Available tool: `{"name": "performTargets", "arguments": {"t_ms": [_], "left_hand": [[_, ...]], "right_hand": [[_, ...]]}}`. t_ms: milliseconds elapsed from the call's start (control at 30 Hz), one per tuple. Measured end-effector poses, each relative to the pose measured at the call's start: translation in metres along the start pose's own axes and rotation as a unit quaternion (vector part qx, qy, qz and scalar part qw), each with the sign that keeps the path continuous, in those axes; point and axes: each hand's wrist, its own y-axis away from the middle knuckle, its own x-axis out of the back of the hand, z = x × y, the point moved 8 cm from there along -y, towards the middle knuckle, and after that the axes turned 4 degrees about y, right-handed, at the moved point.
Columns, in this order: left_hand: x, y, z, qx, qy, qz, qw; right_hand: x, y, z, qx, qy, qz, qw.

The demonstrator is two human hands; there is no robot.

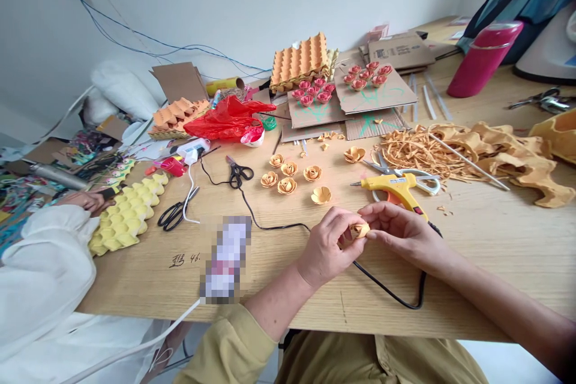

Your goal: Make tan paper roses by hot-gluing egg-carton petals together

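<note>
Near the front edge of the wooden table [288, 276], my left hand [330, 246] pinches a small rolled orange flower piece [359, 230]. My right hand [405, 237] touches the same piece from the right, its thumb and fingers closed on the edge. Just behind lies a yellow glue gun [391, 187], its black cord running under my hands. A separate open orange cup [321, 195] sits behind my left hand. Several finished orange roses [287, 185] stand to its left, and another rose [354, 155] is farther back.
Scissors [238, 173], a blurred phone [225, 261] and a yellow egg tray [130, 213] lie left, beside a person's hand [85, 199]. Orange shreds [418, 153] are at right. Cardboard with red roses [315, 111], a red bag [229, 120] and a pink bottle [486, 60] stand behind.
</note>
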Motion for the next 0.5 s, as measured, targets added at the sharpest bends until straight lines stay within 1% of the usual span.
{"name": "performTargets", "arguments": {"t_ms": [233,400,500], "left_hand": [[0.0012,0.0005,-0.0007,0.008,-0.017,0.001,1.0],[0.0014,-0.0006,0.0028,-0.011,-0.019,0.001,1.0],[0.0018,-0.0007,0.003,-0.006,-0.017,0.003,1.0]], "right_hand": [[-0.0004,0.0,-0.0014,0.004,0.024,0.0,1.0],[-0.0003,-0.0003,-0.0013,-0.002,0.027,0.006,1.0],[0.0011,0.0001,0.0006,-0.004,0.029,0.013,0.999]]}}
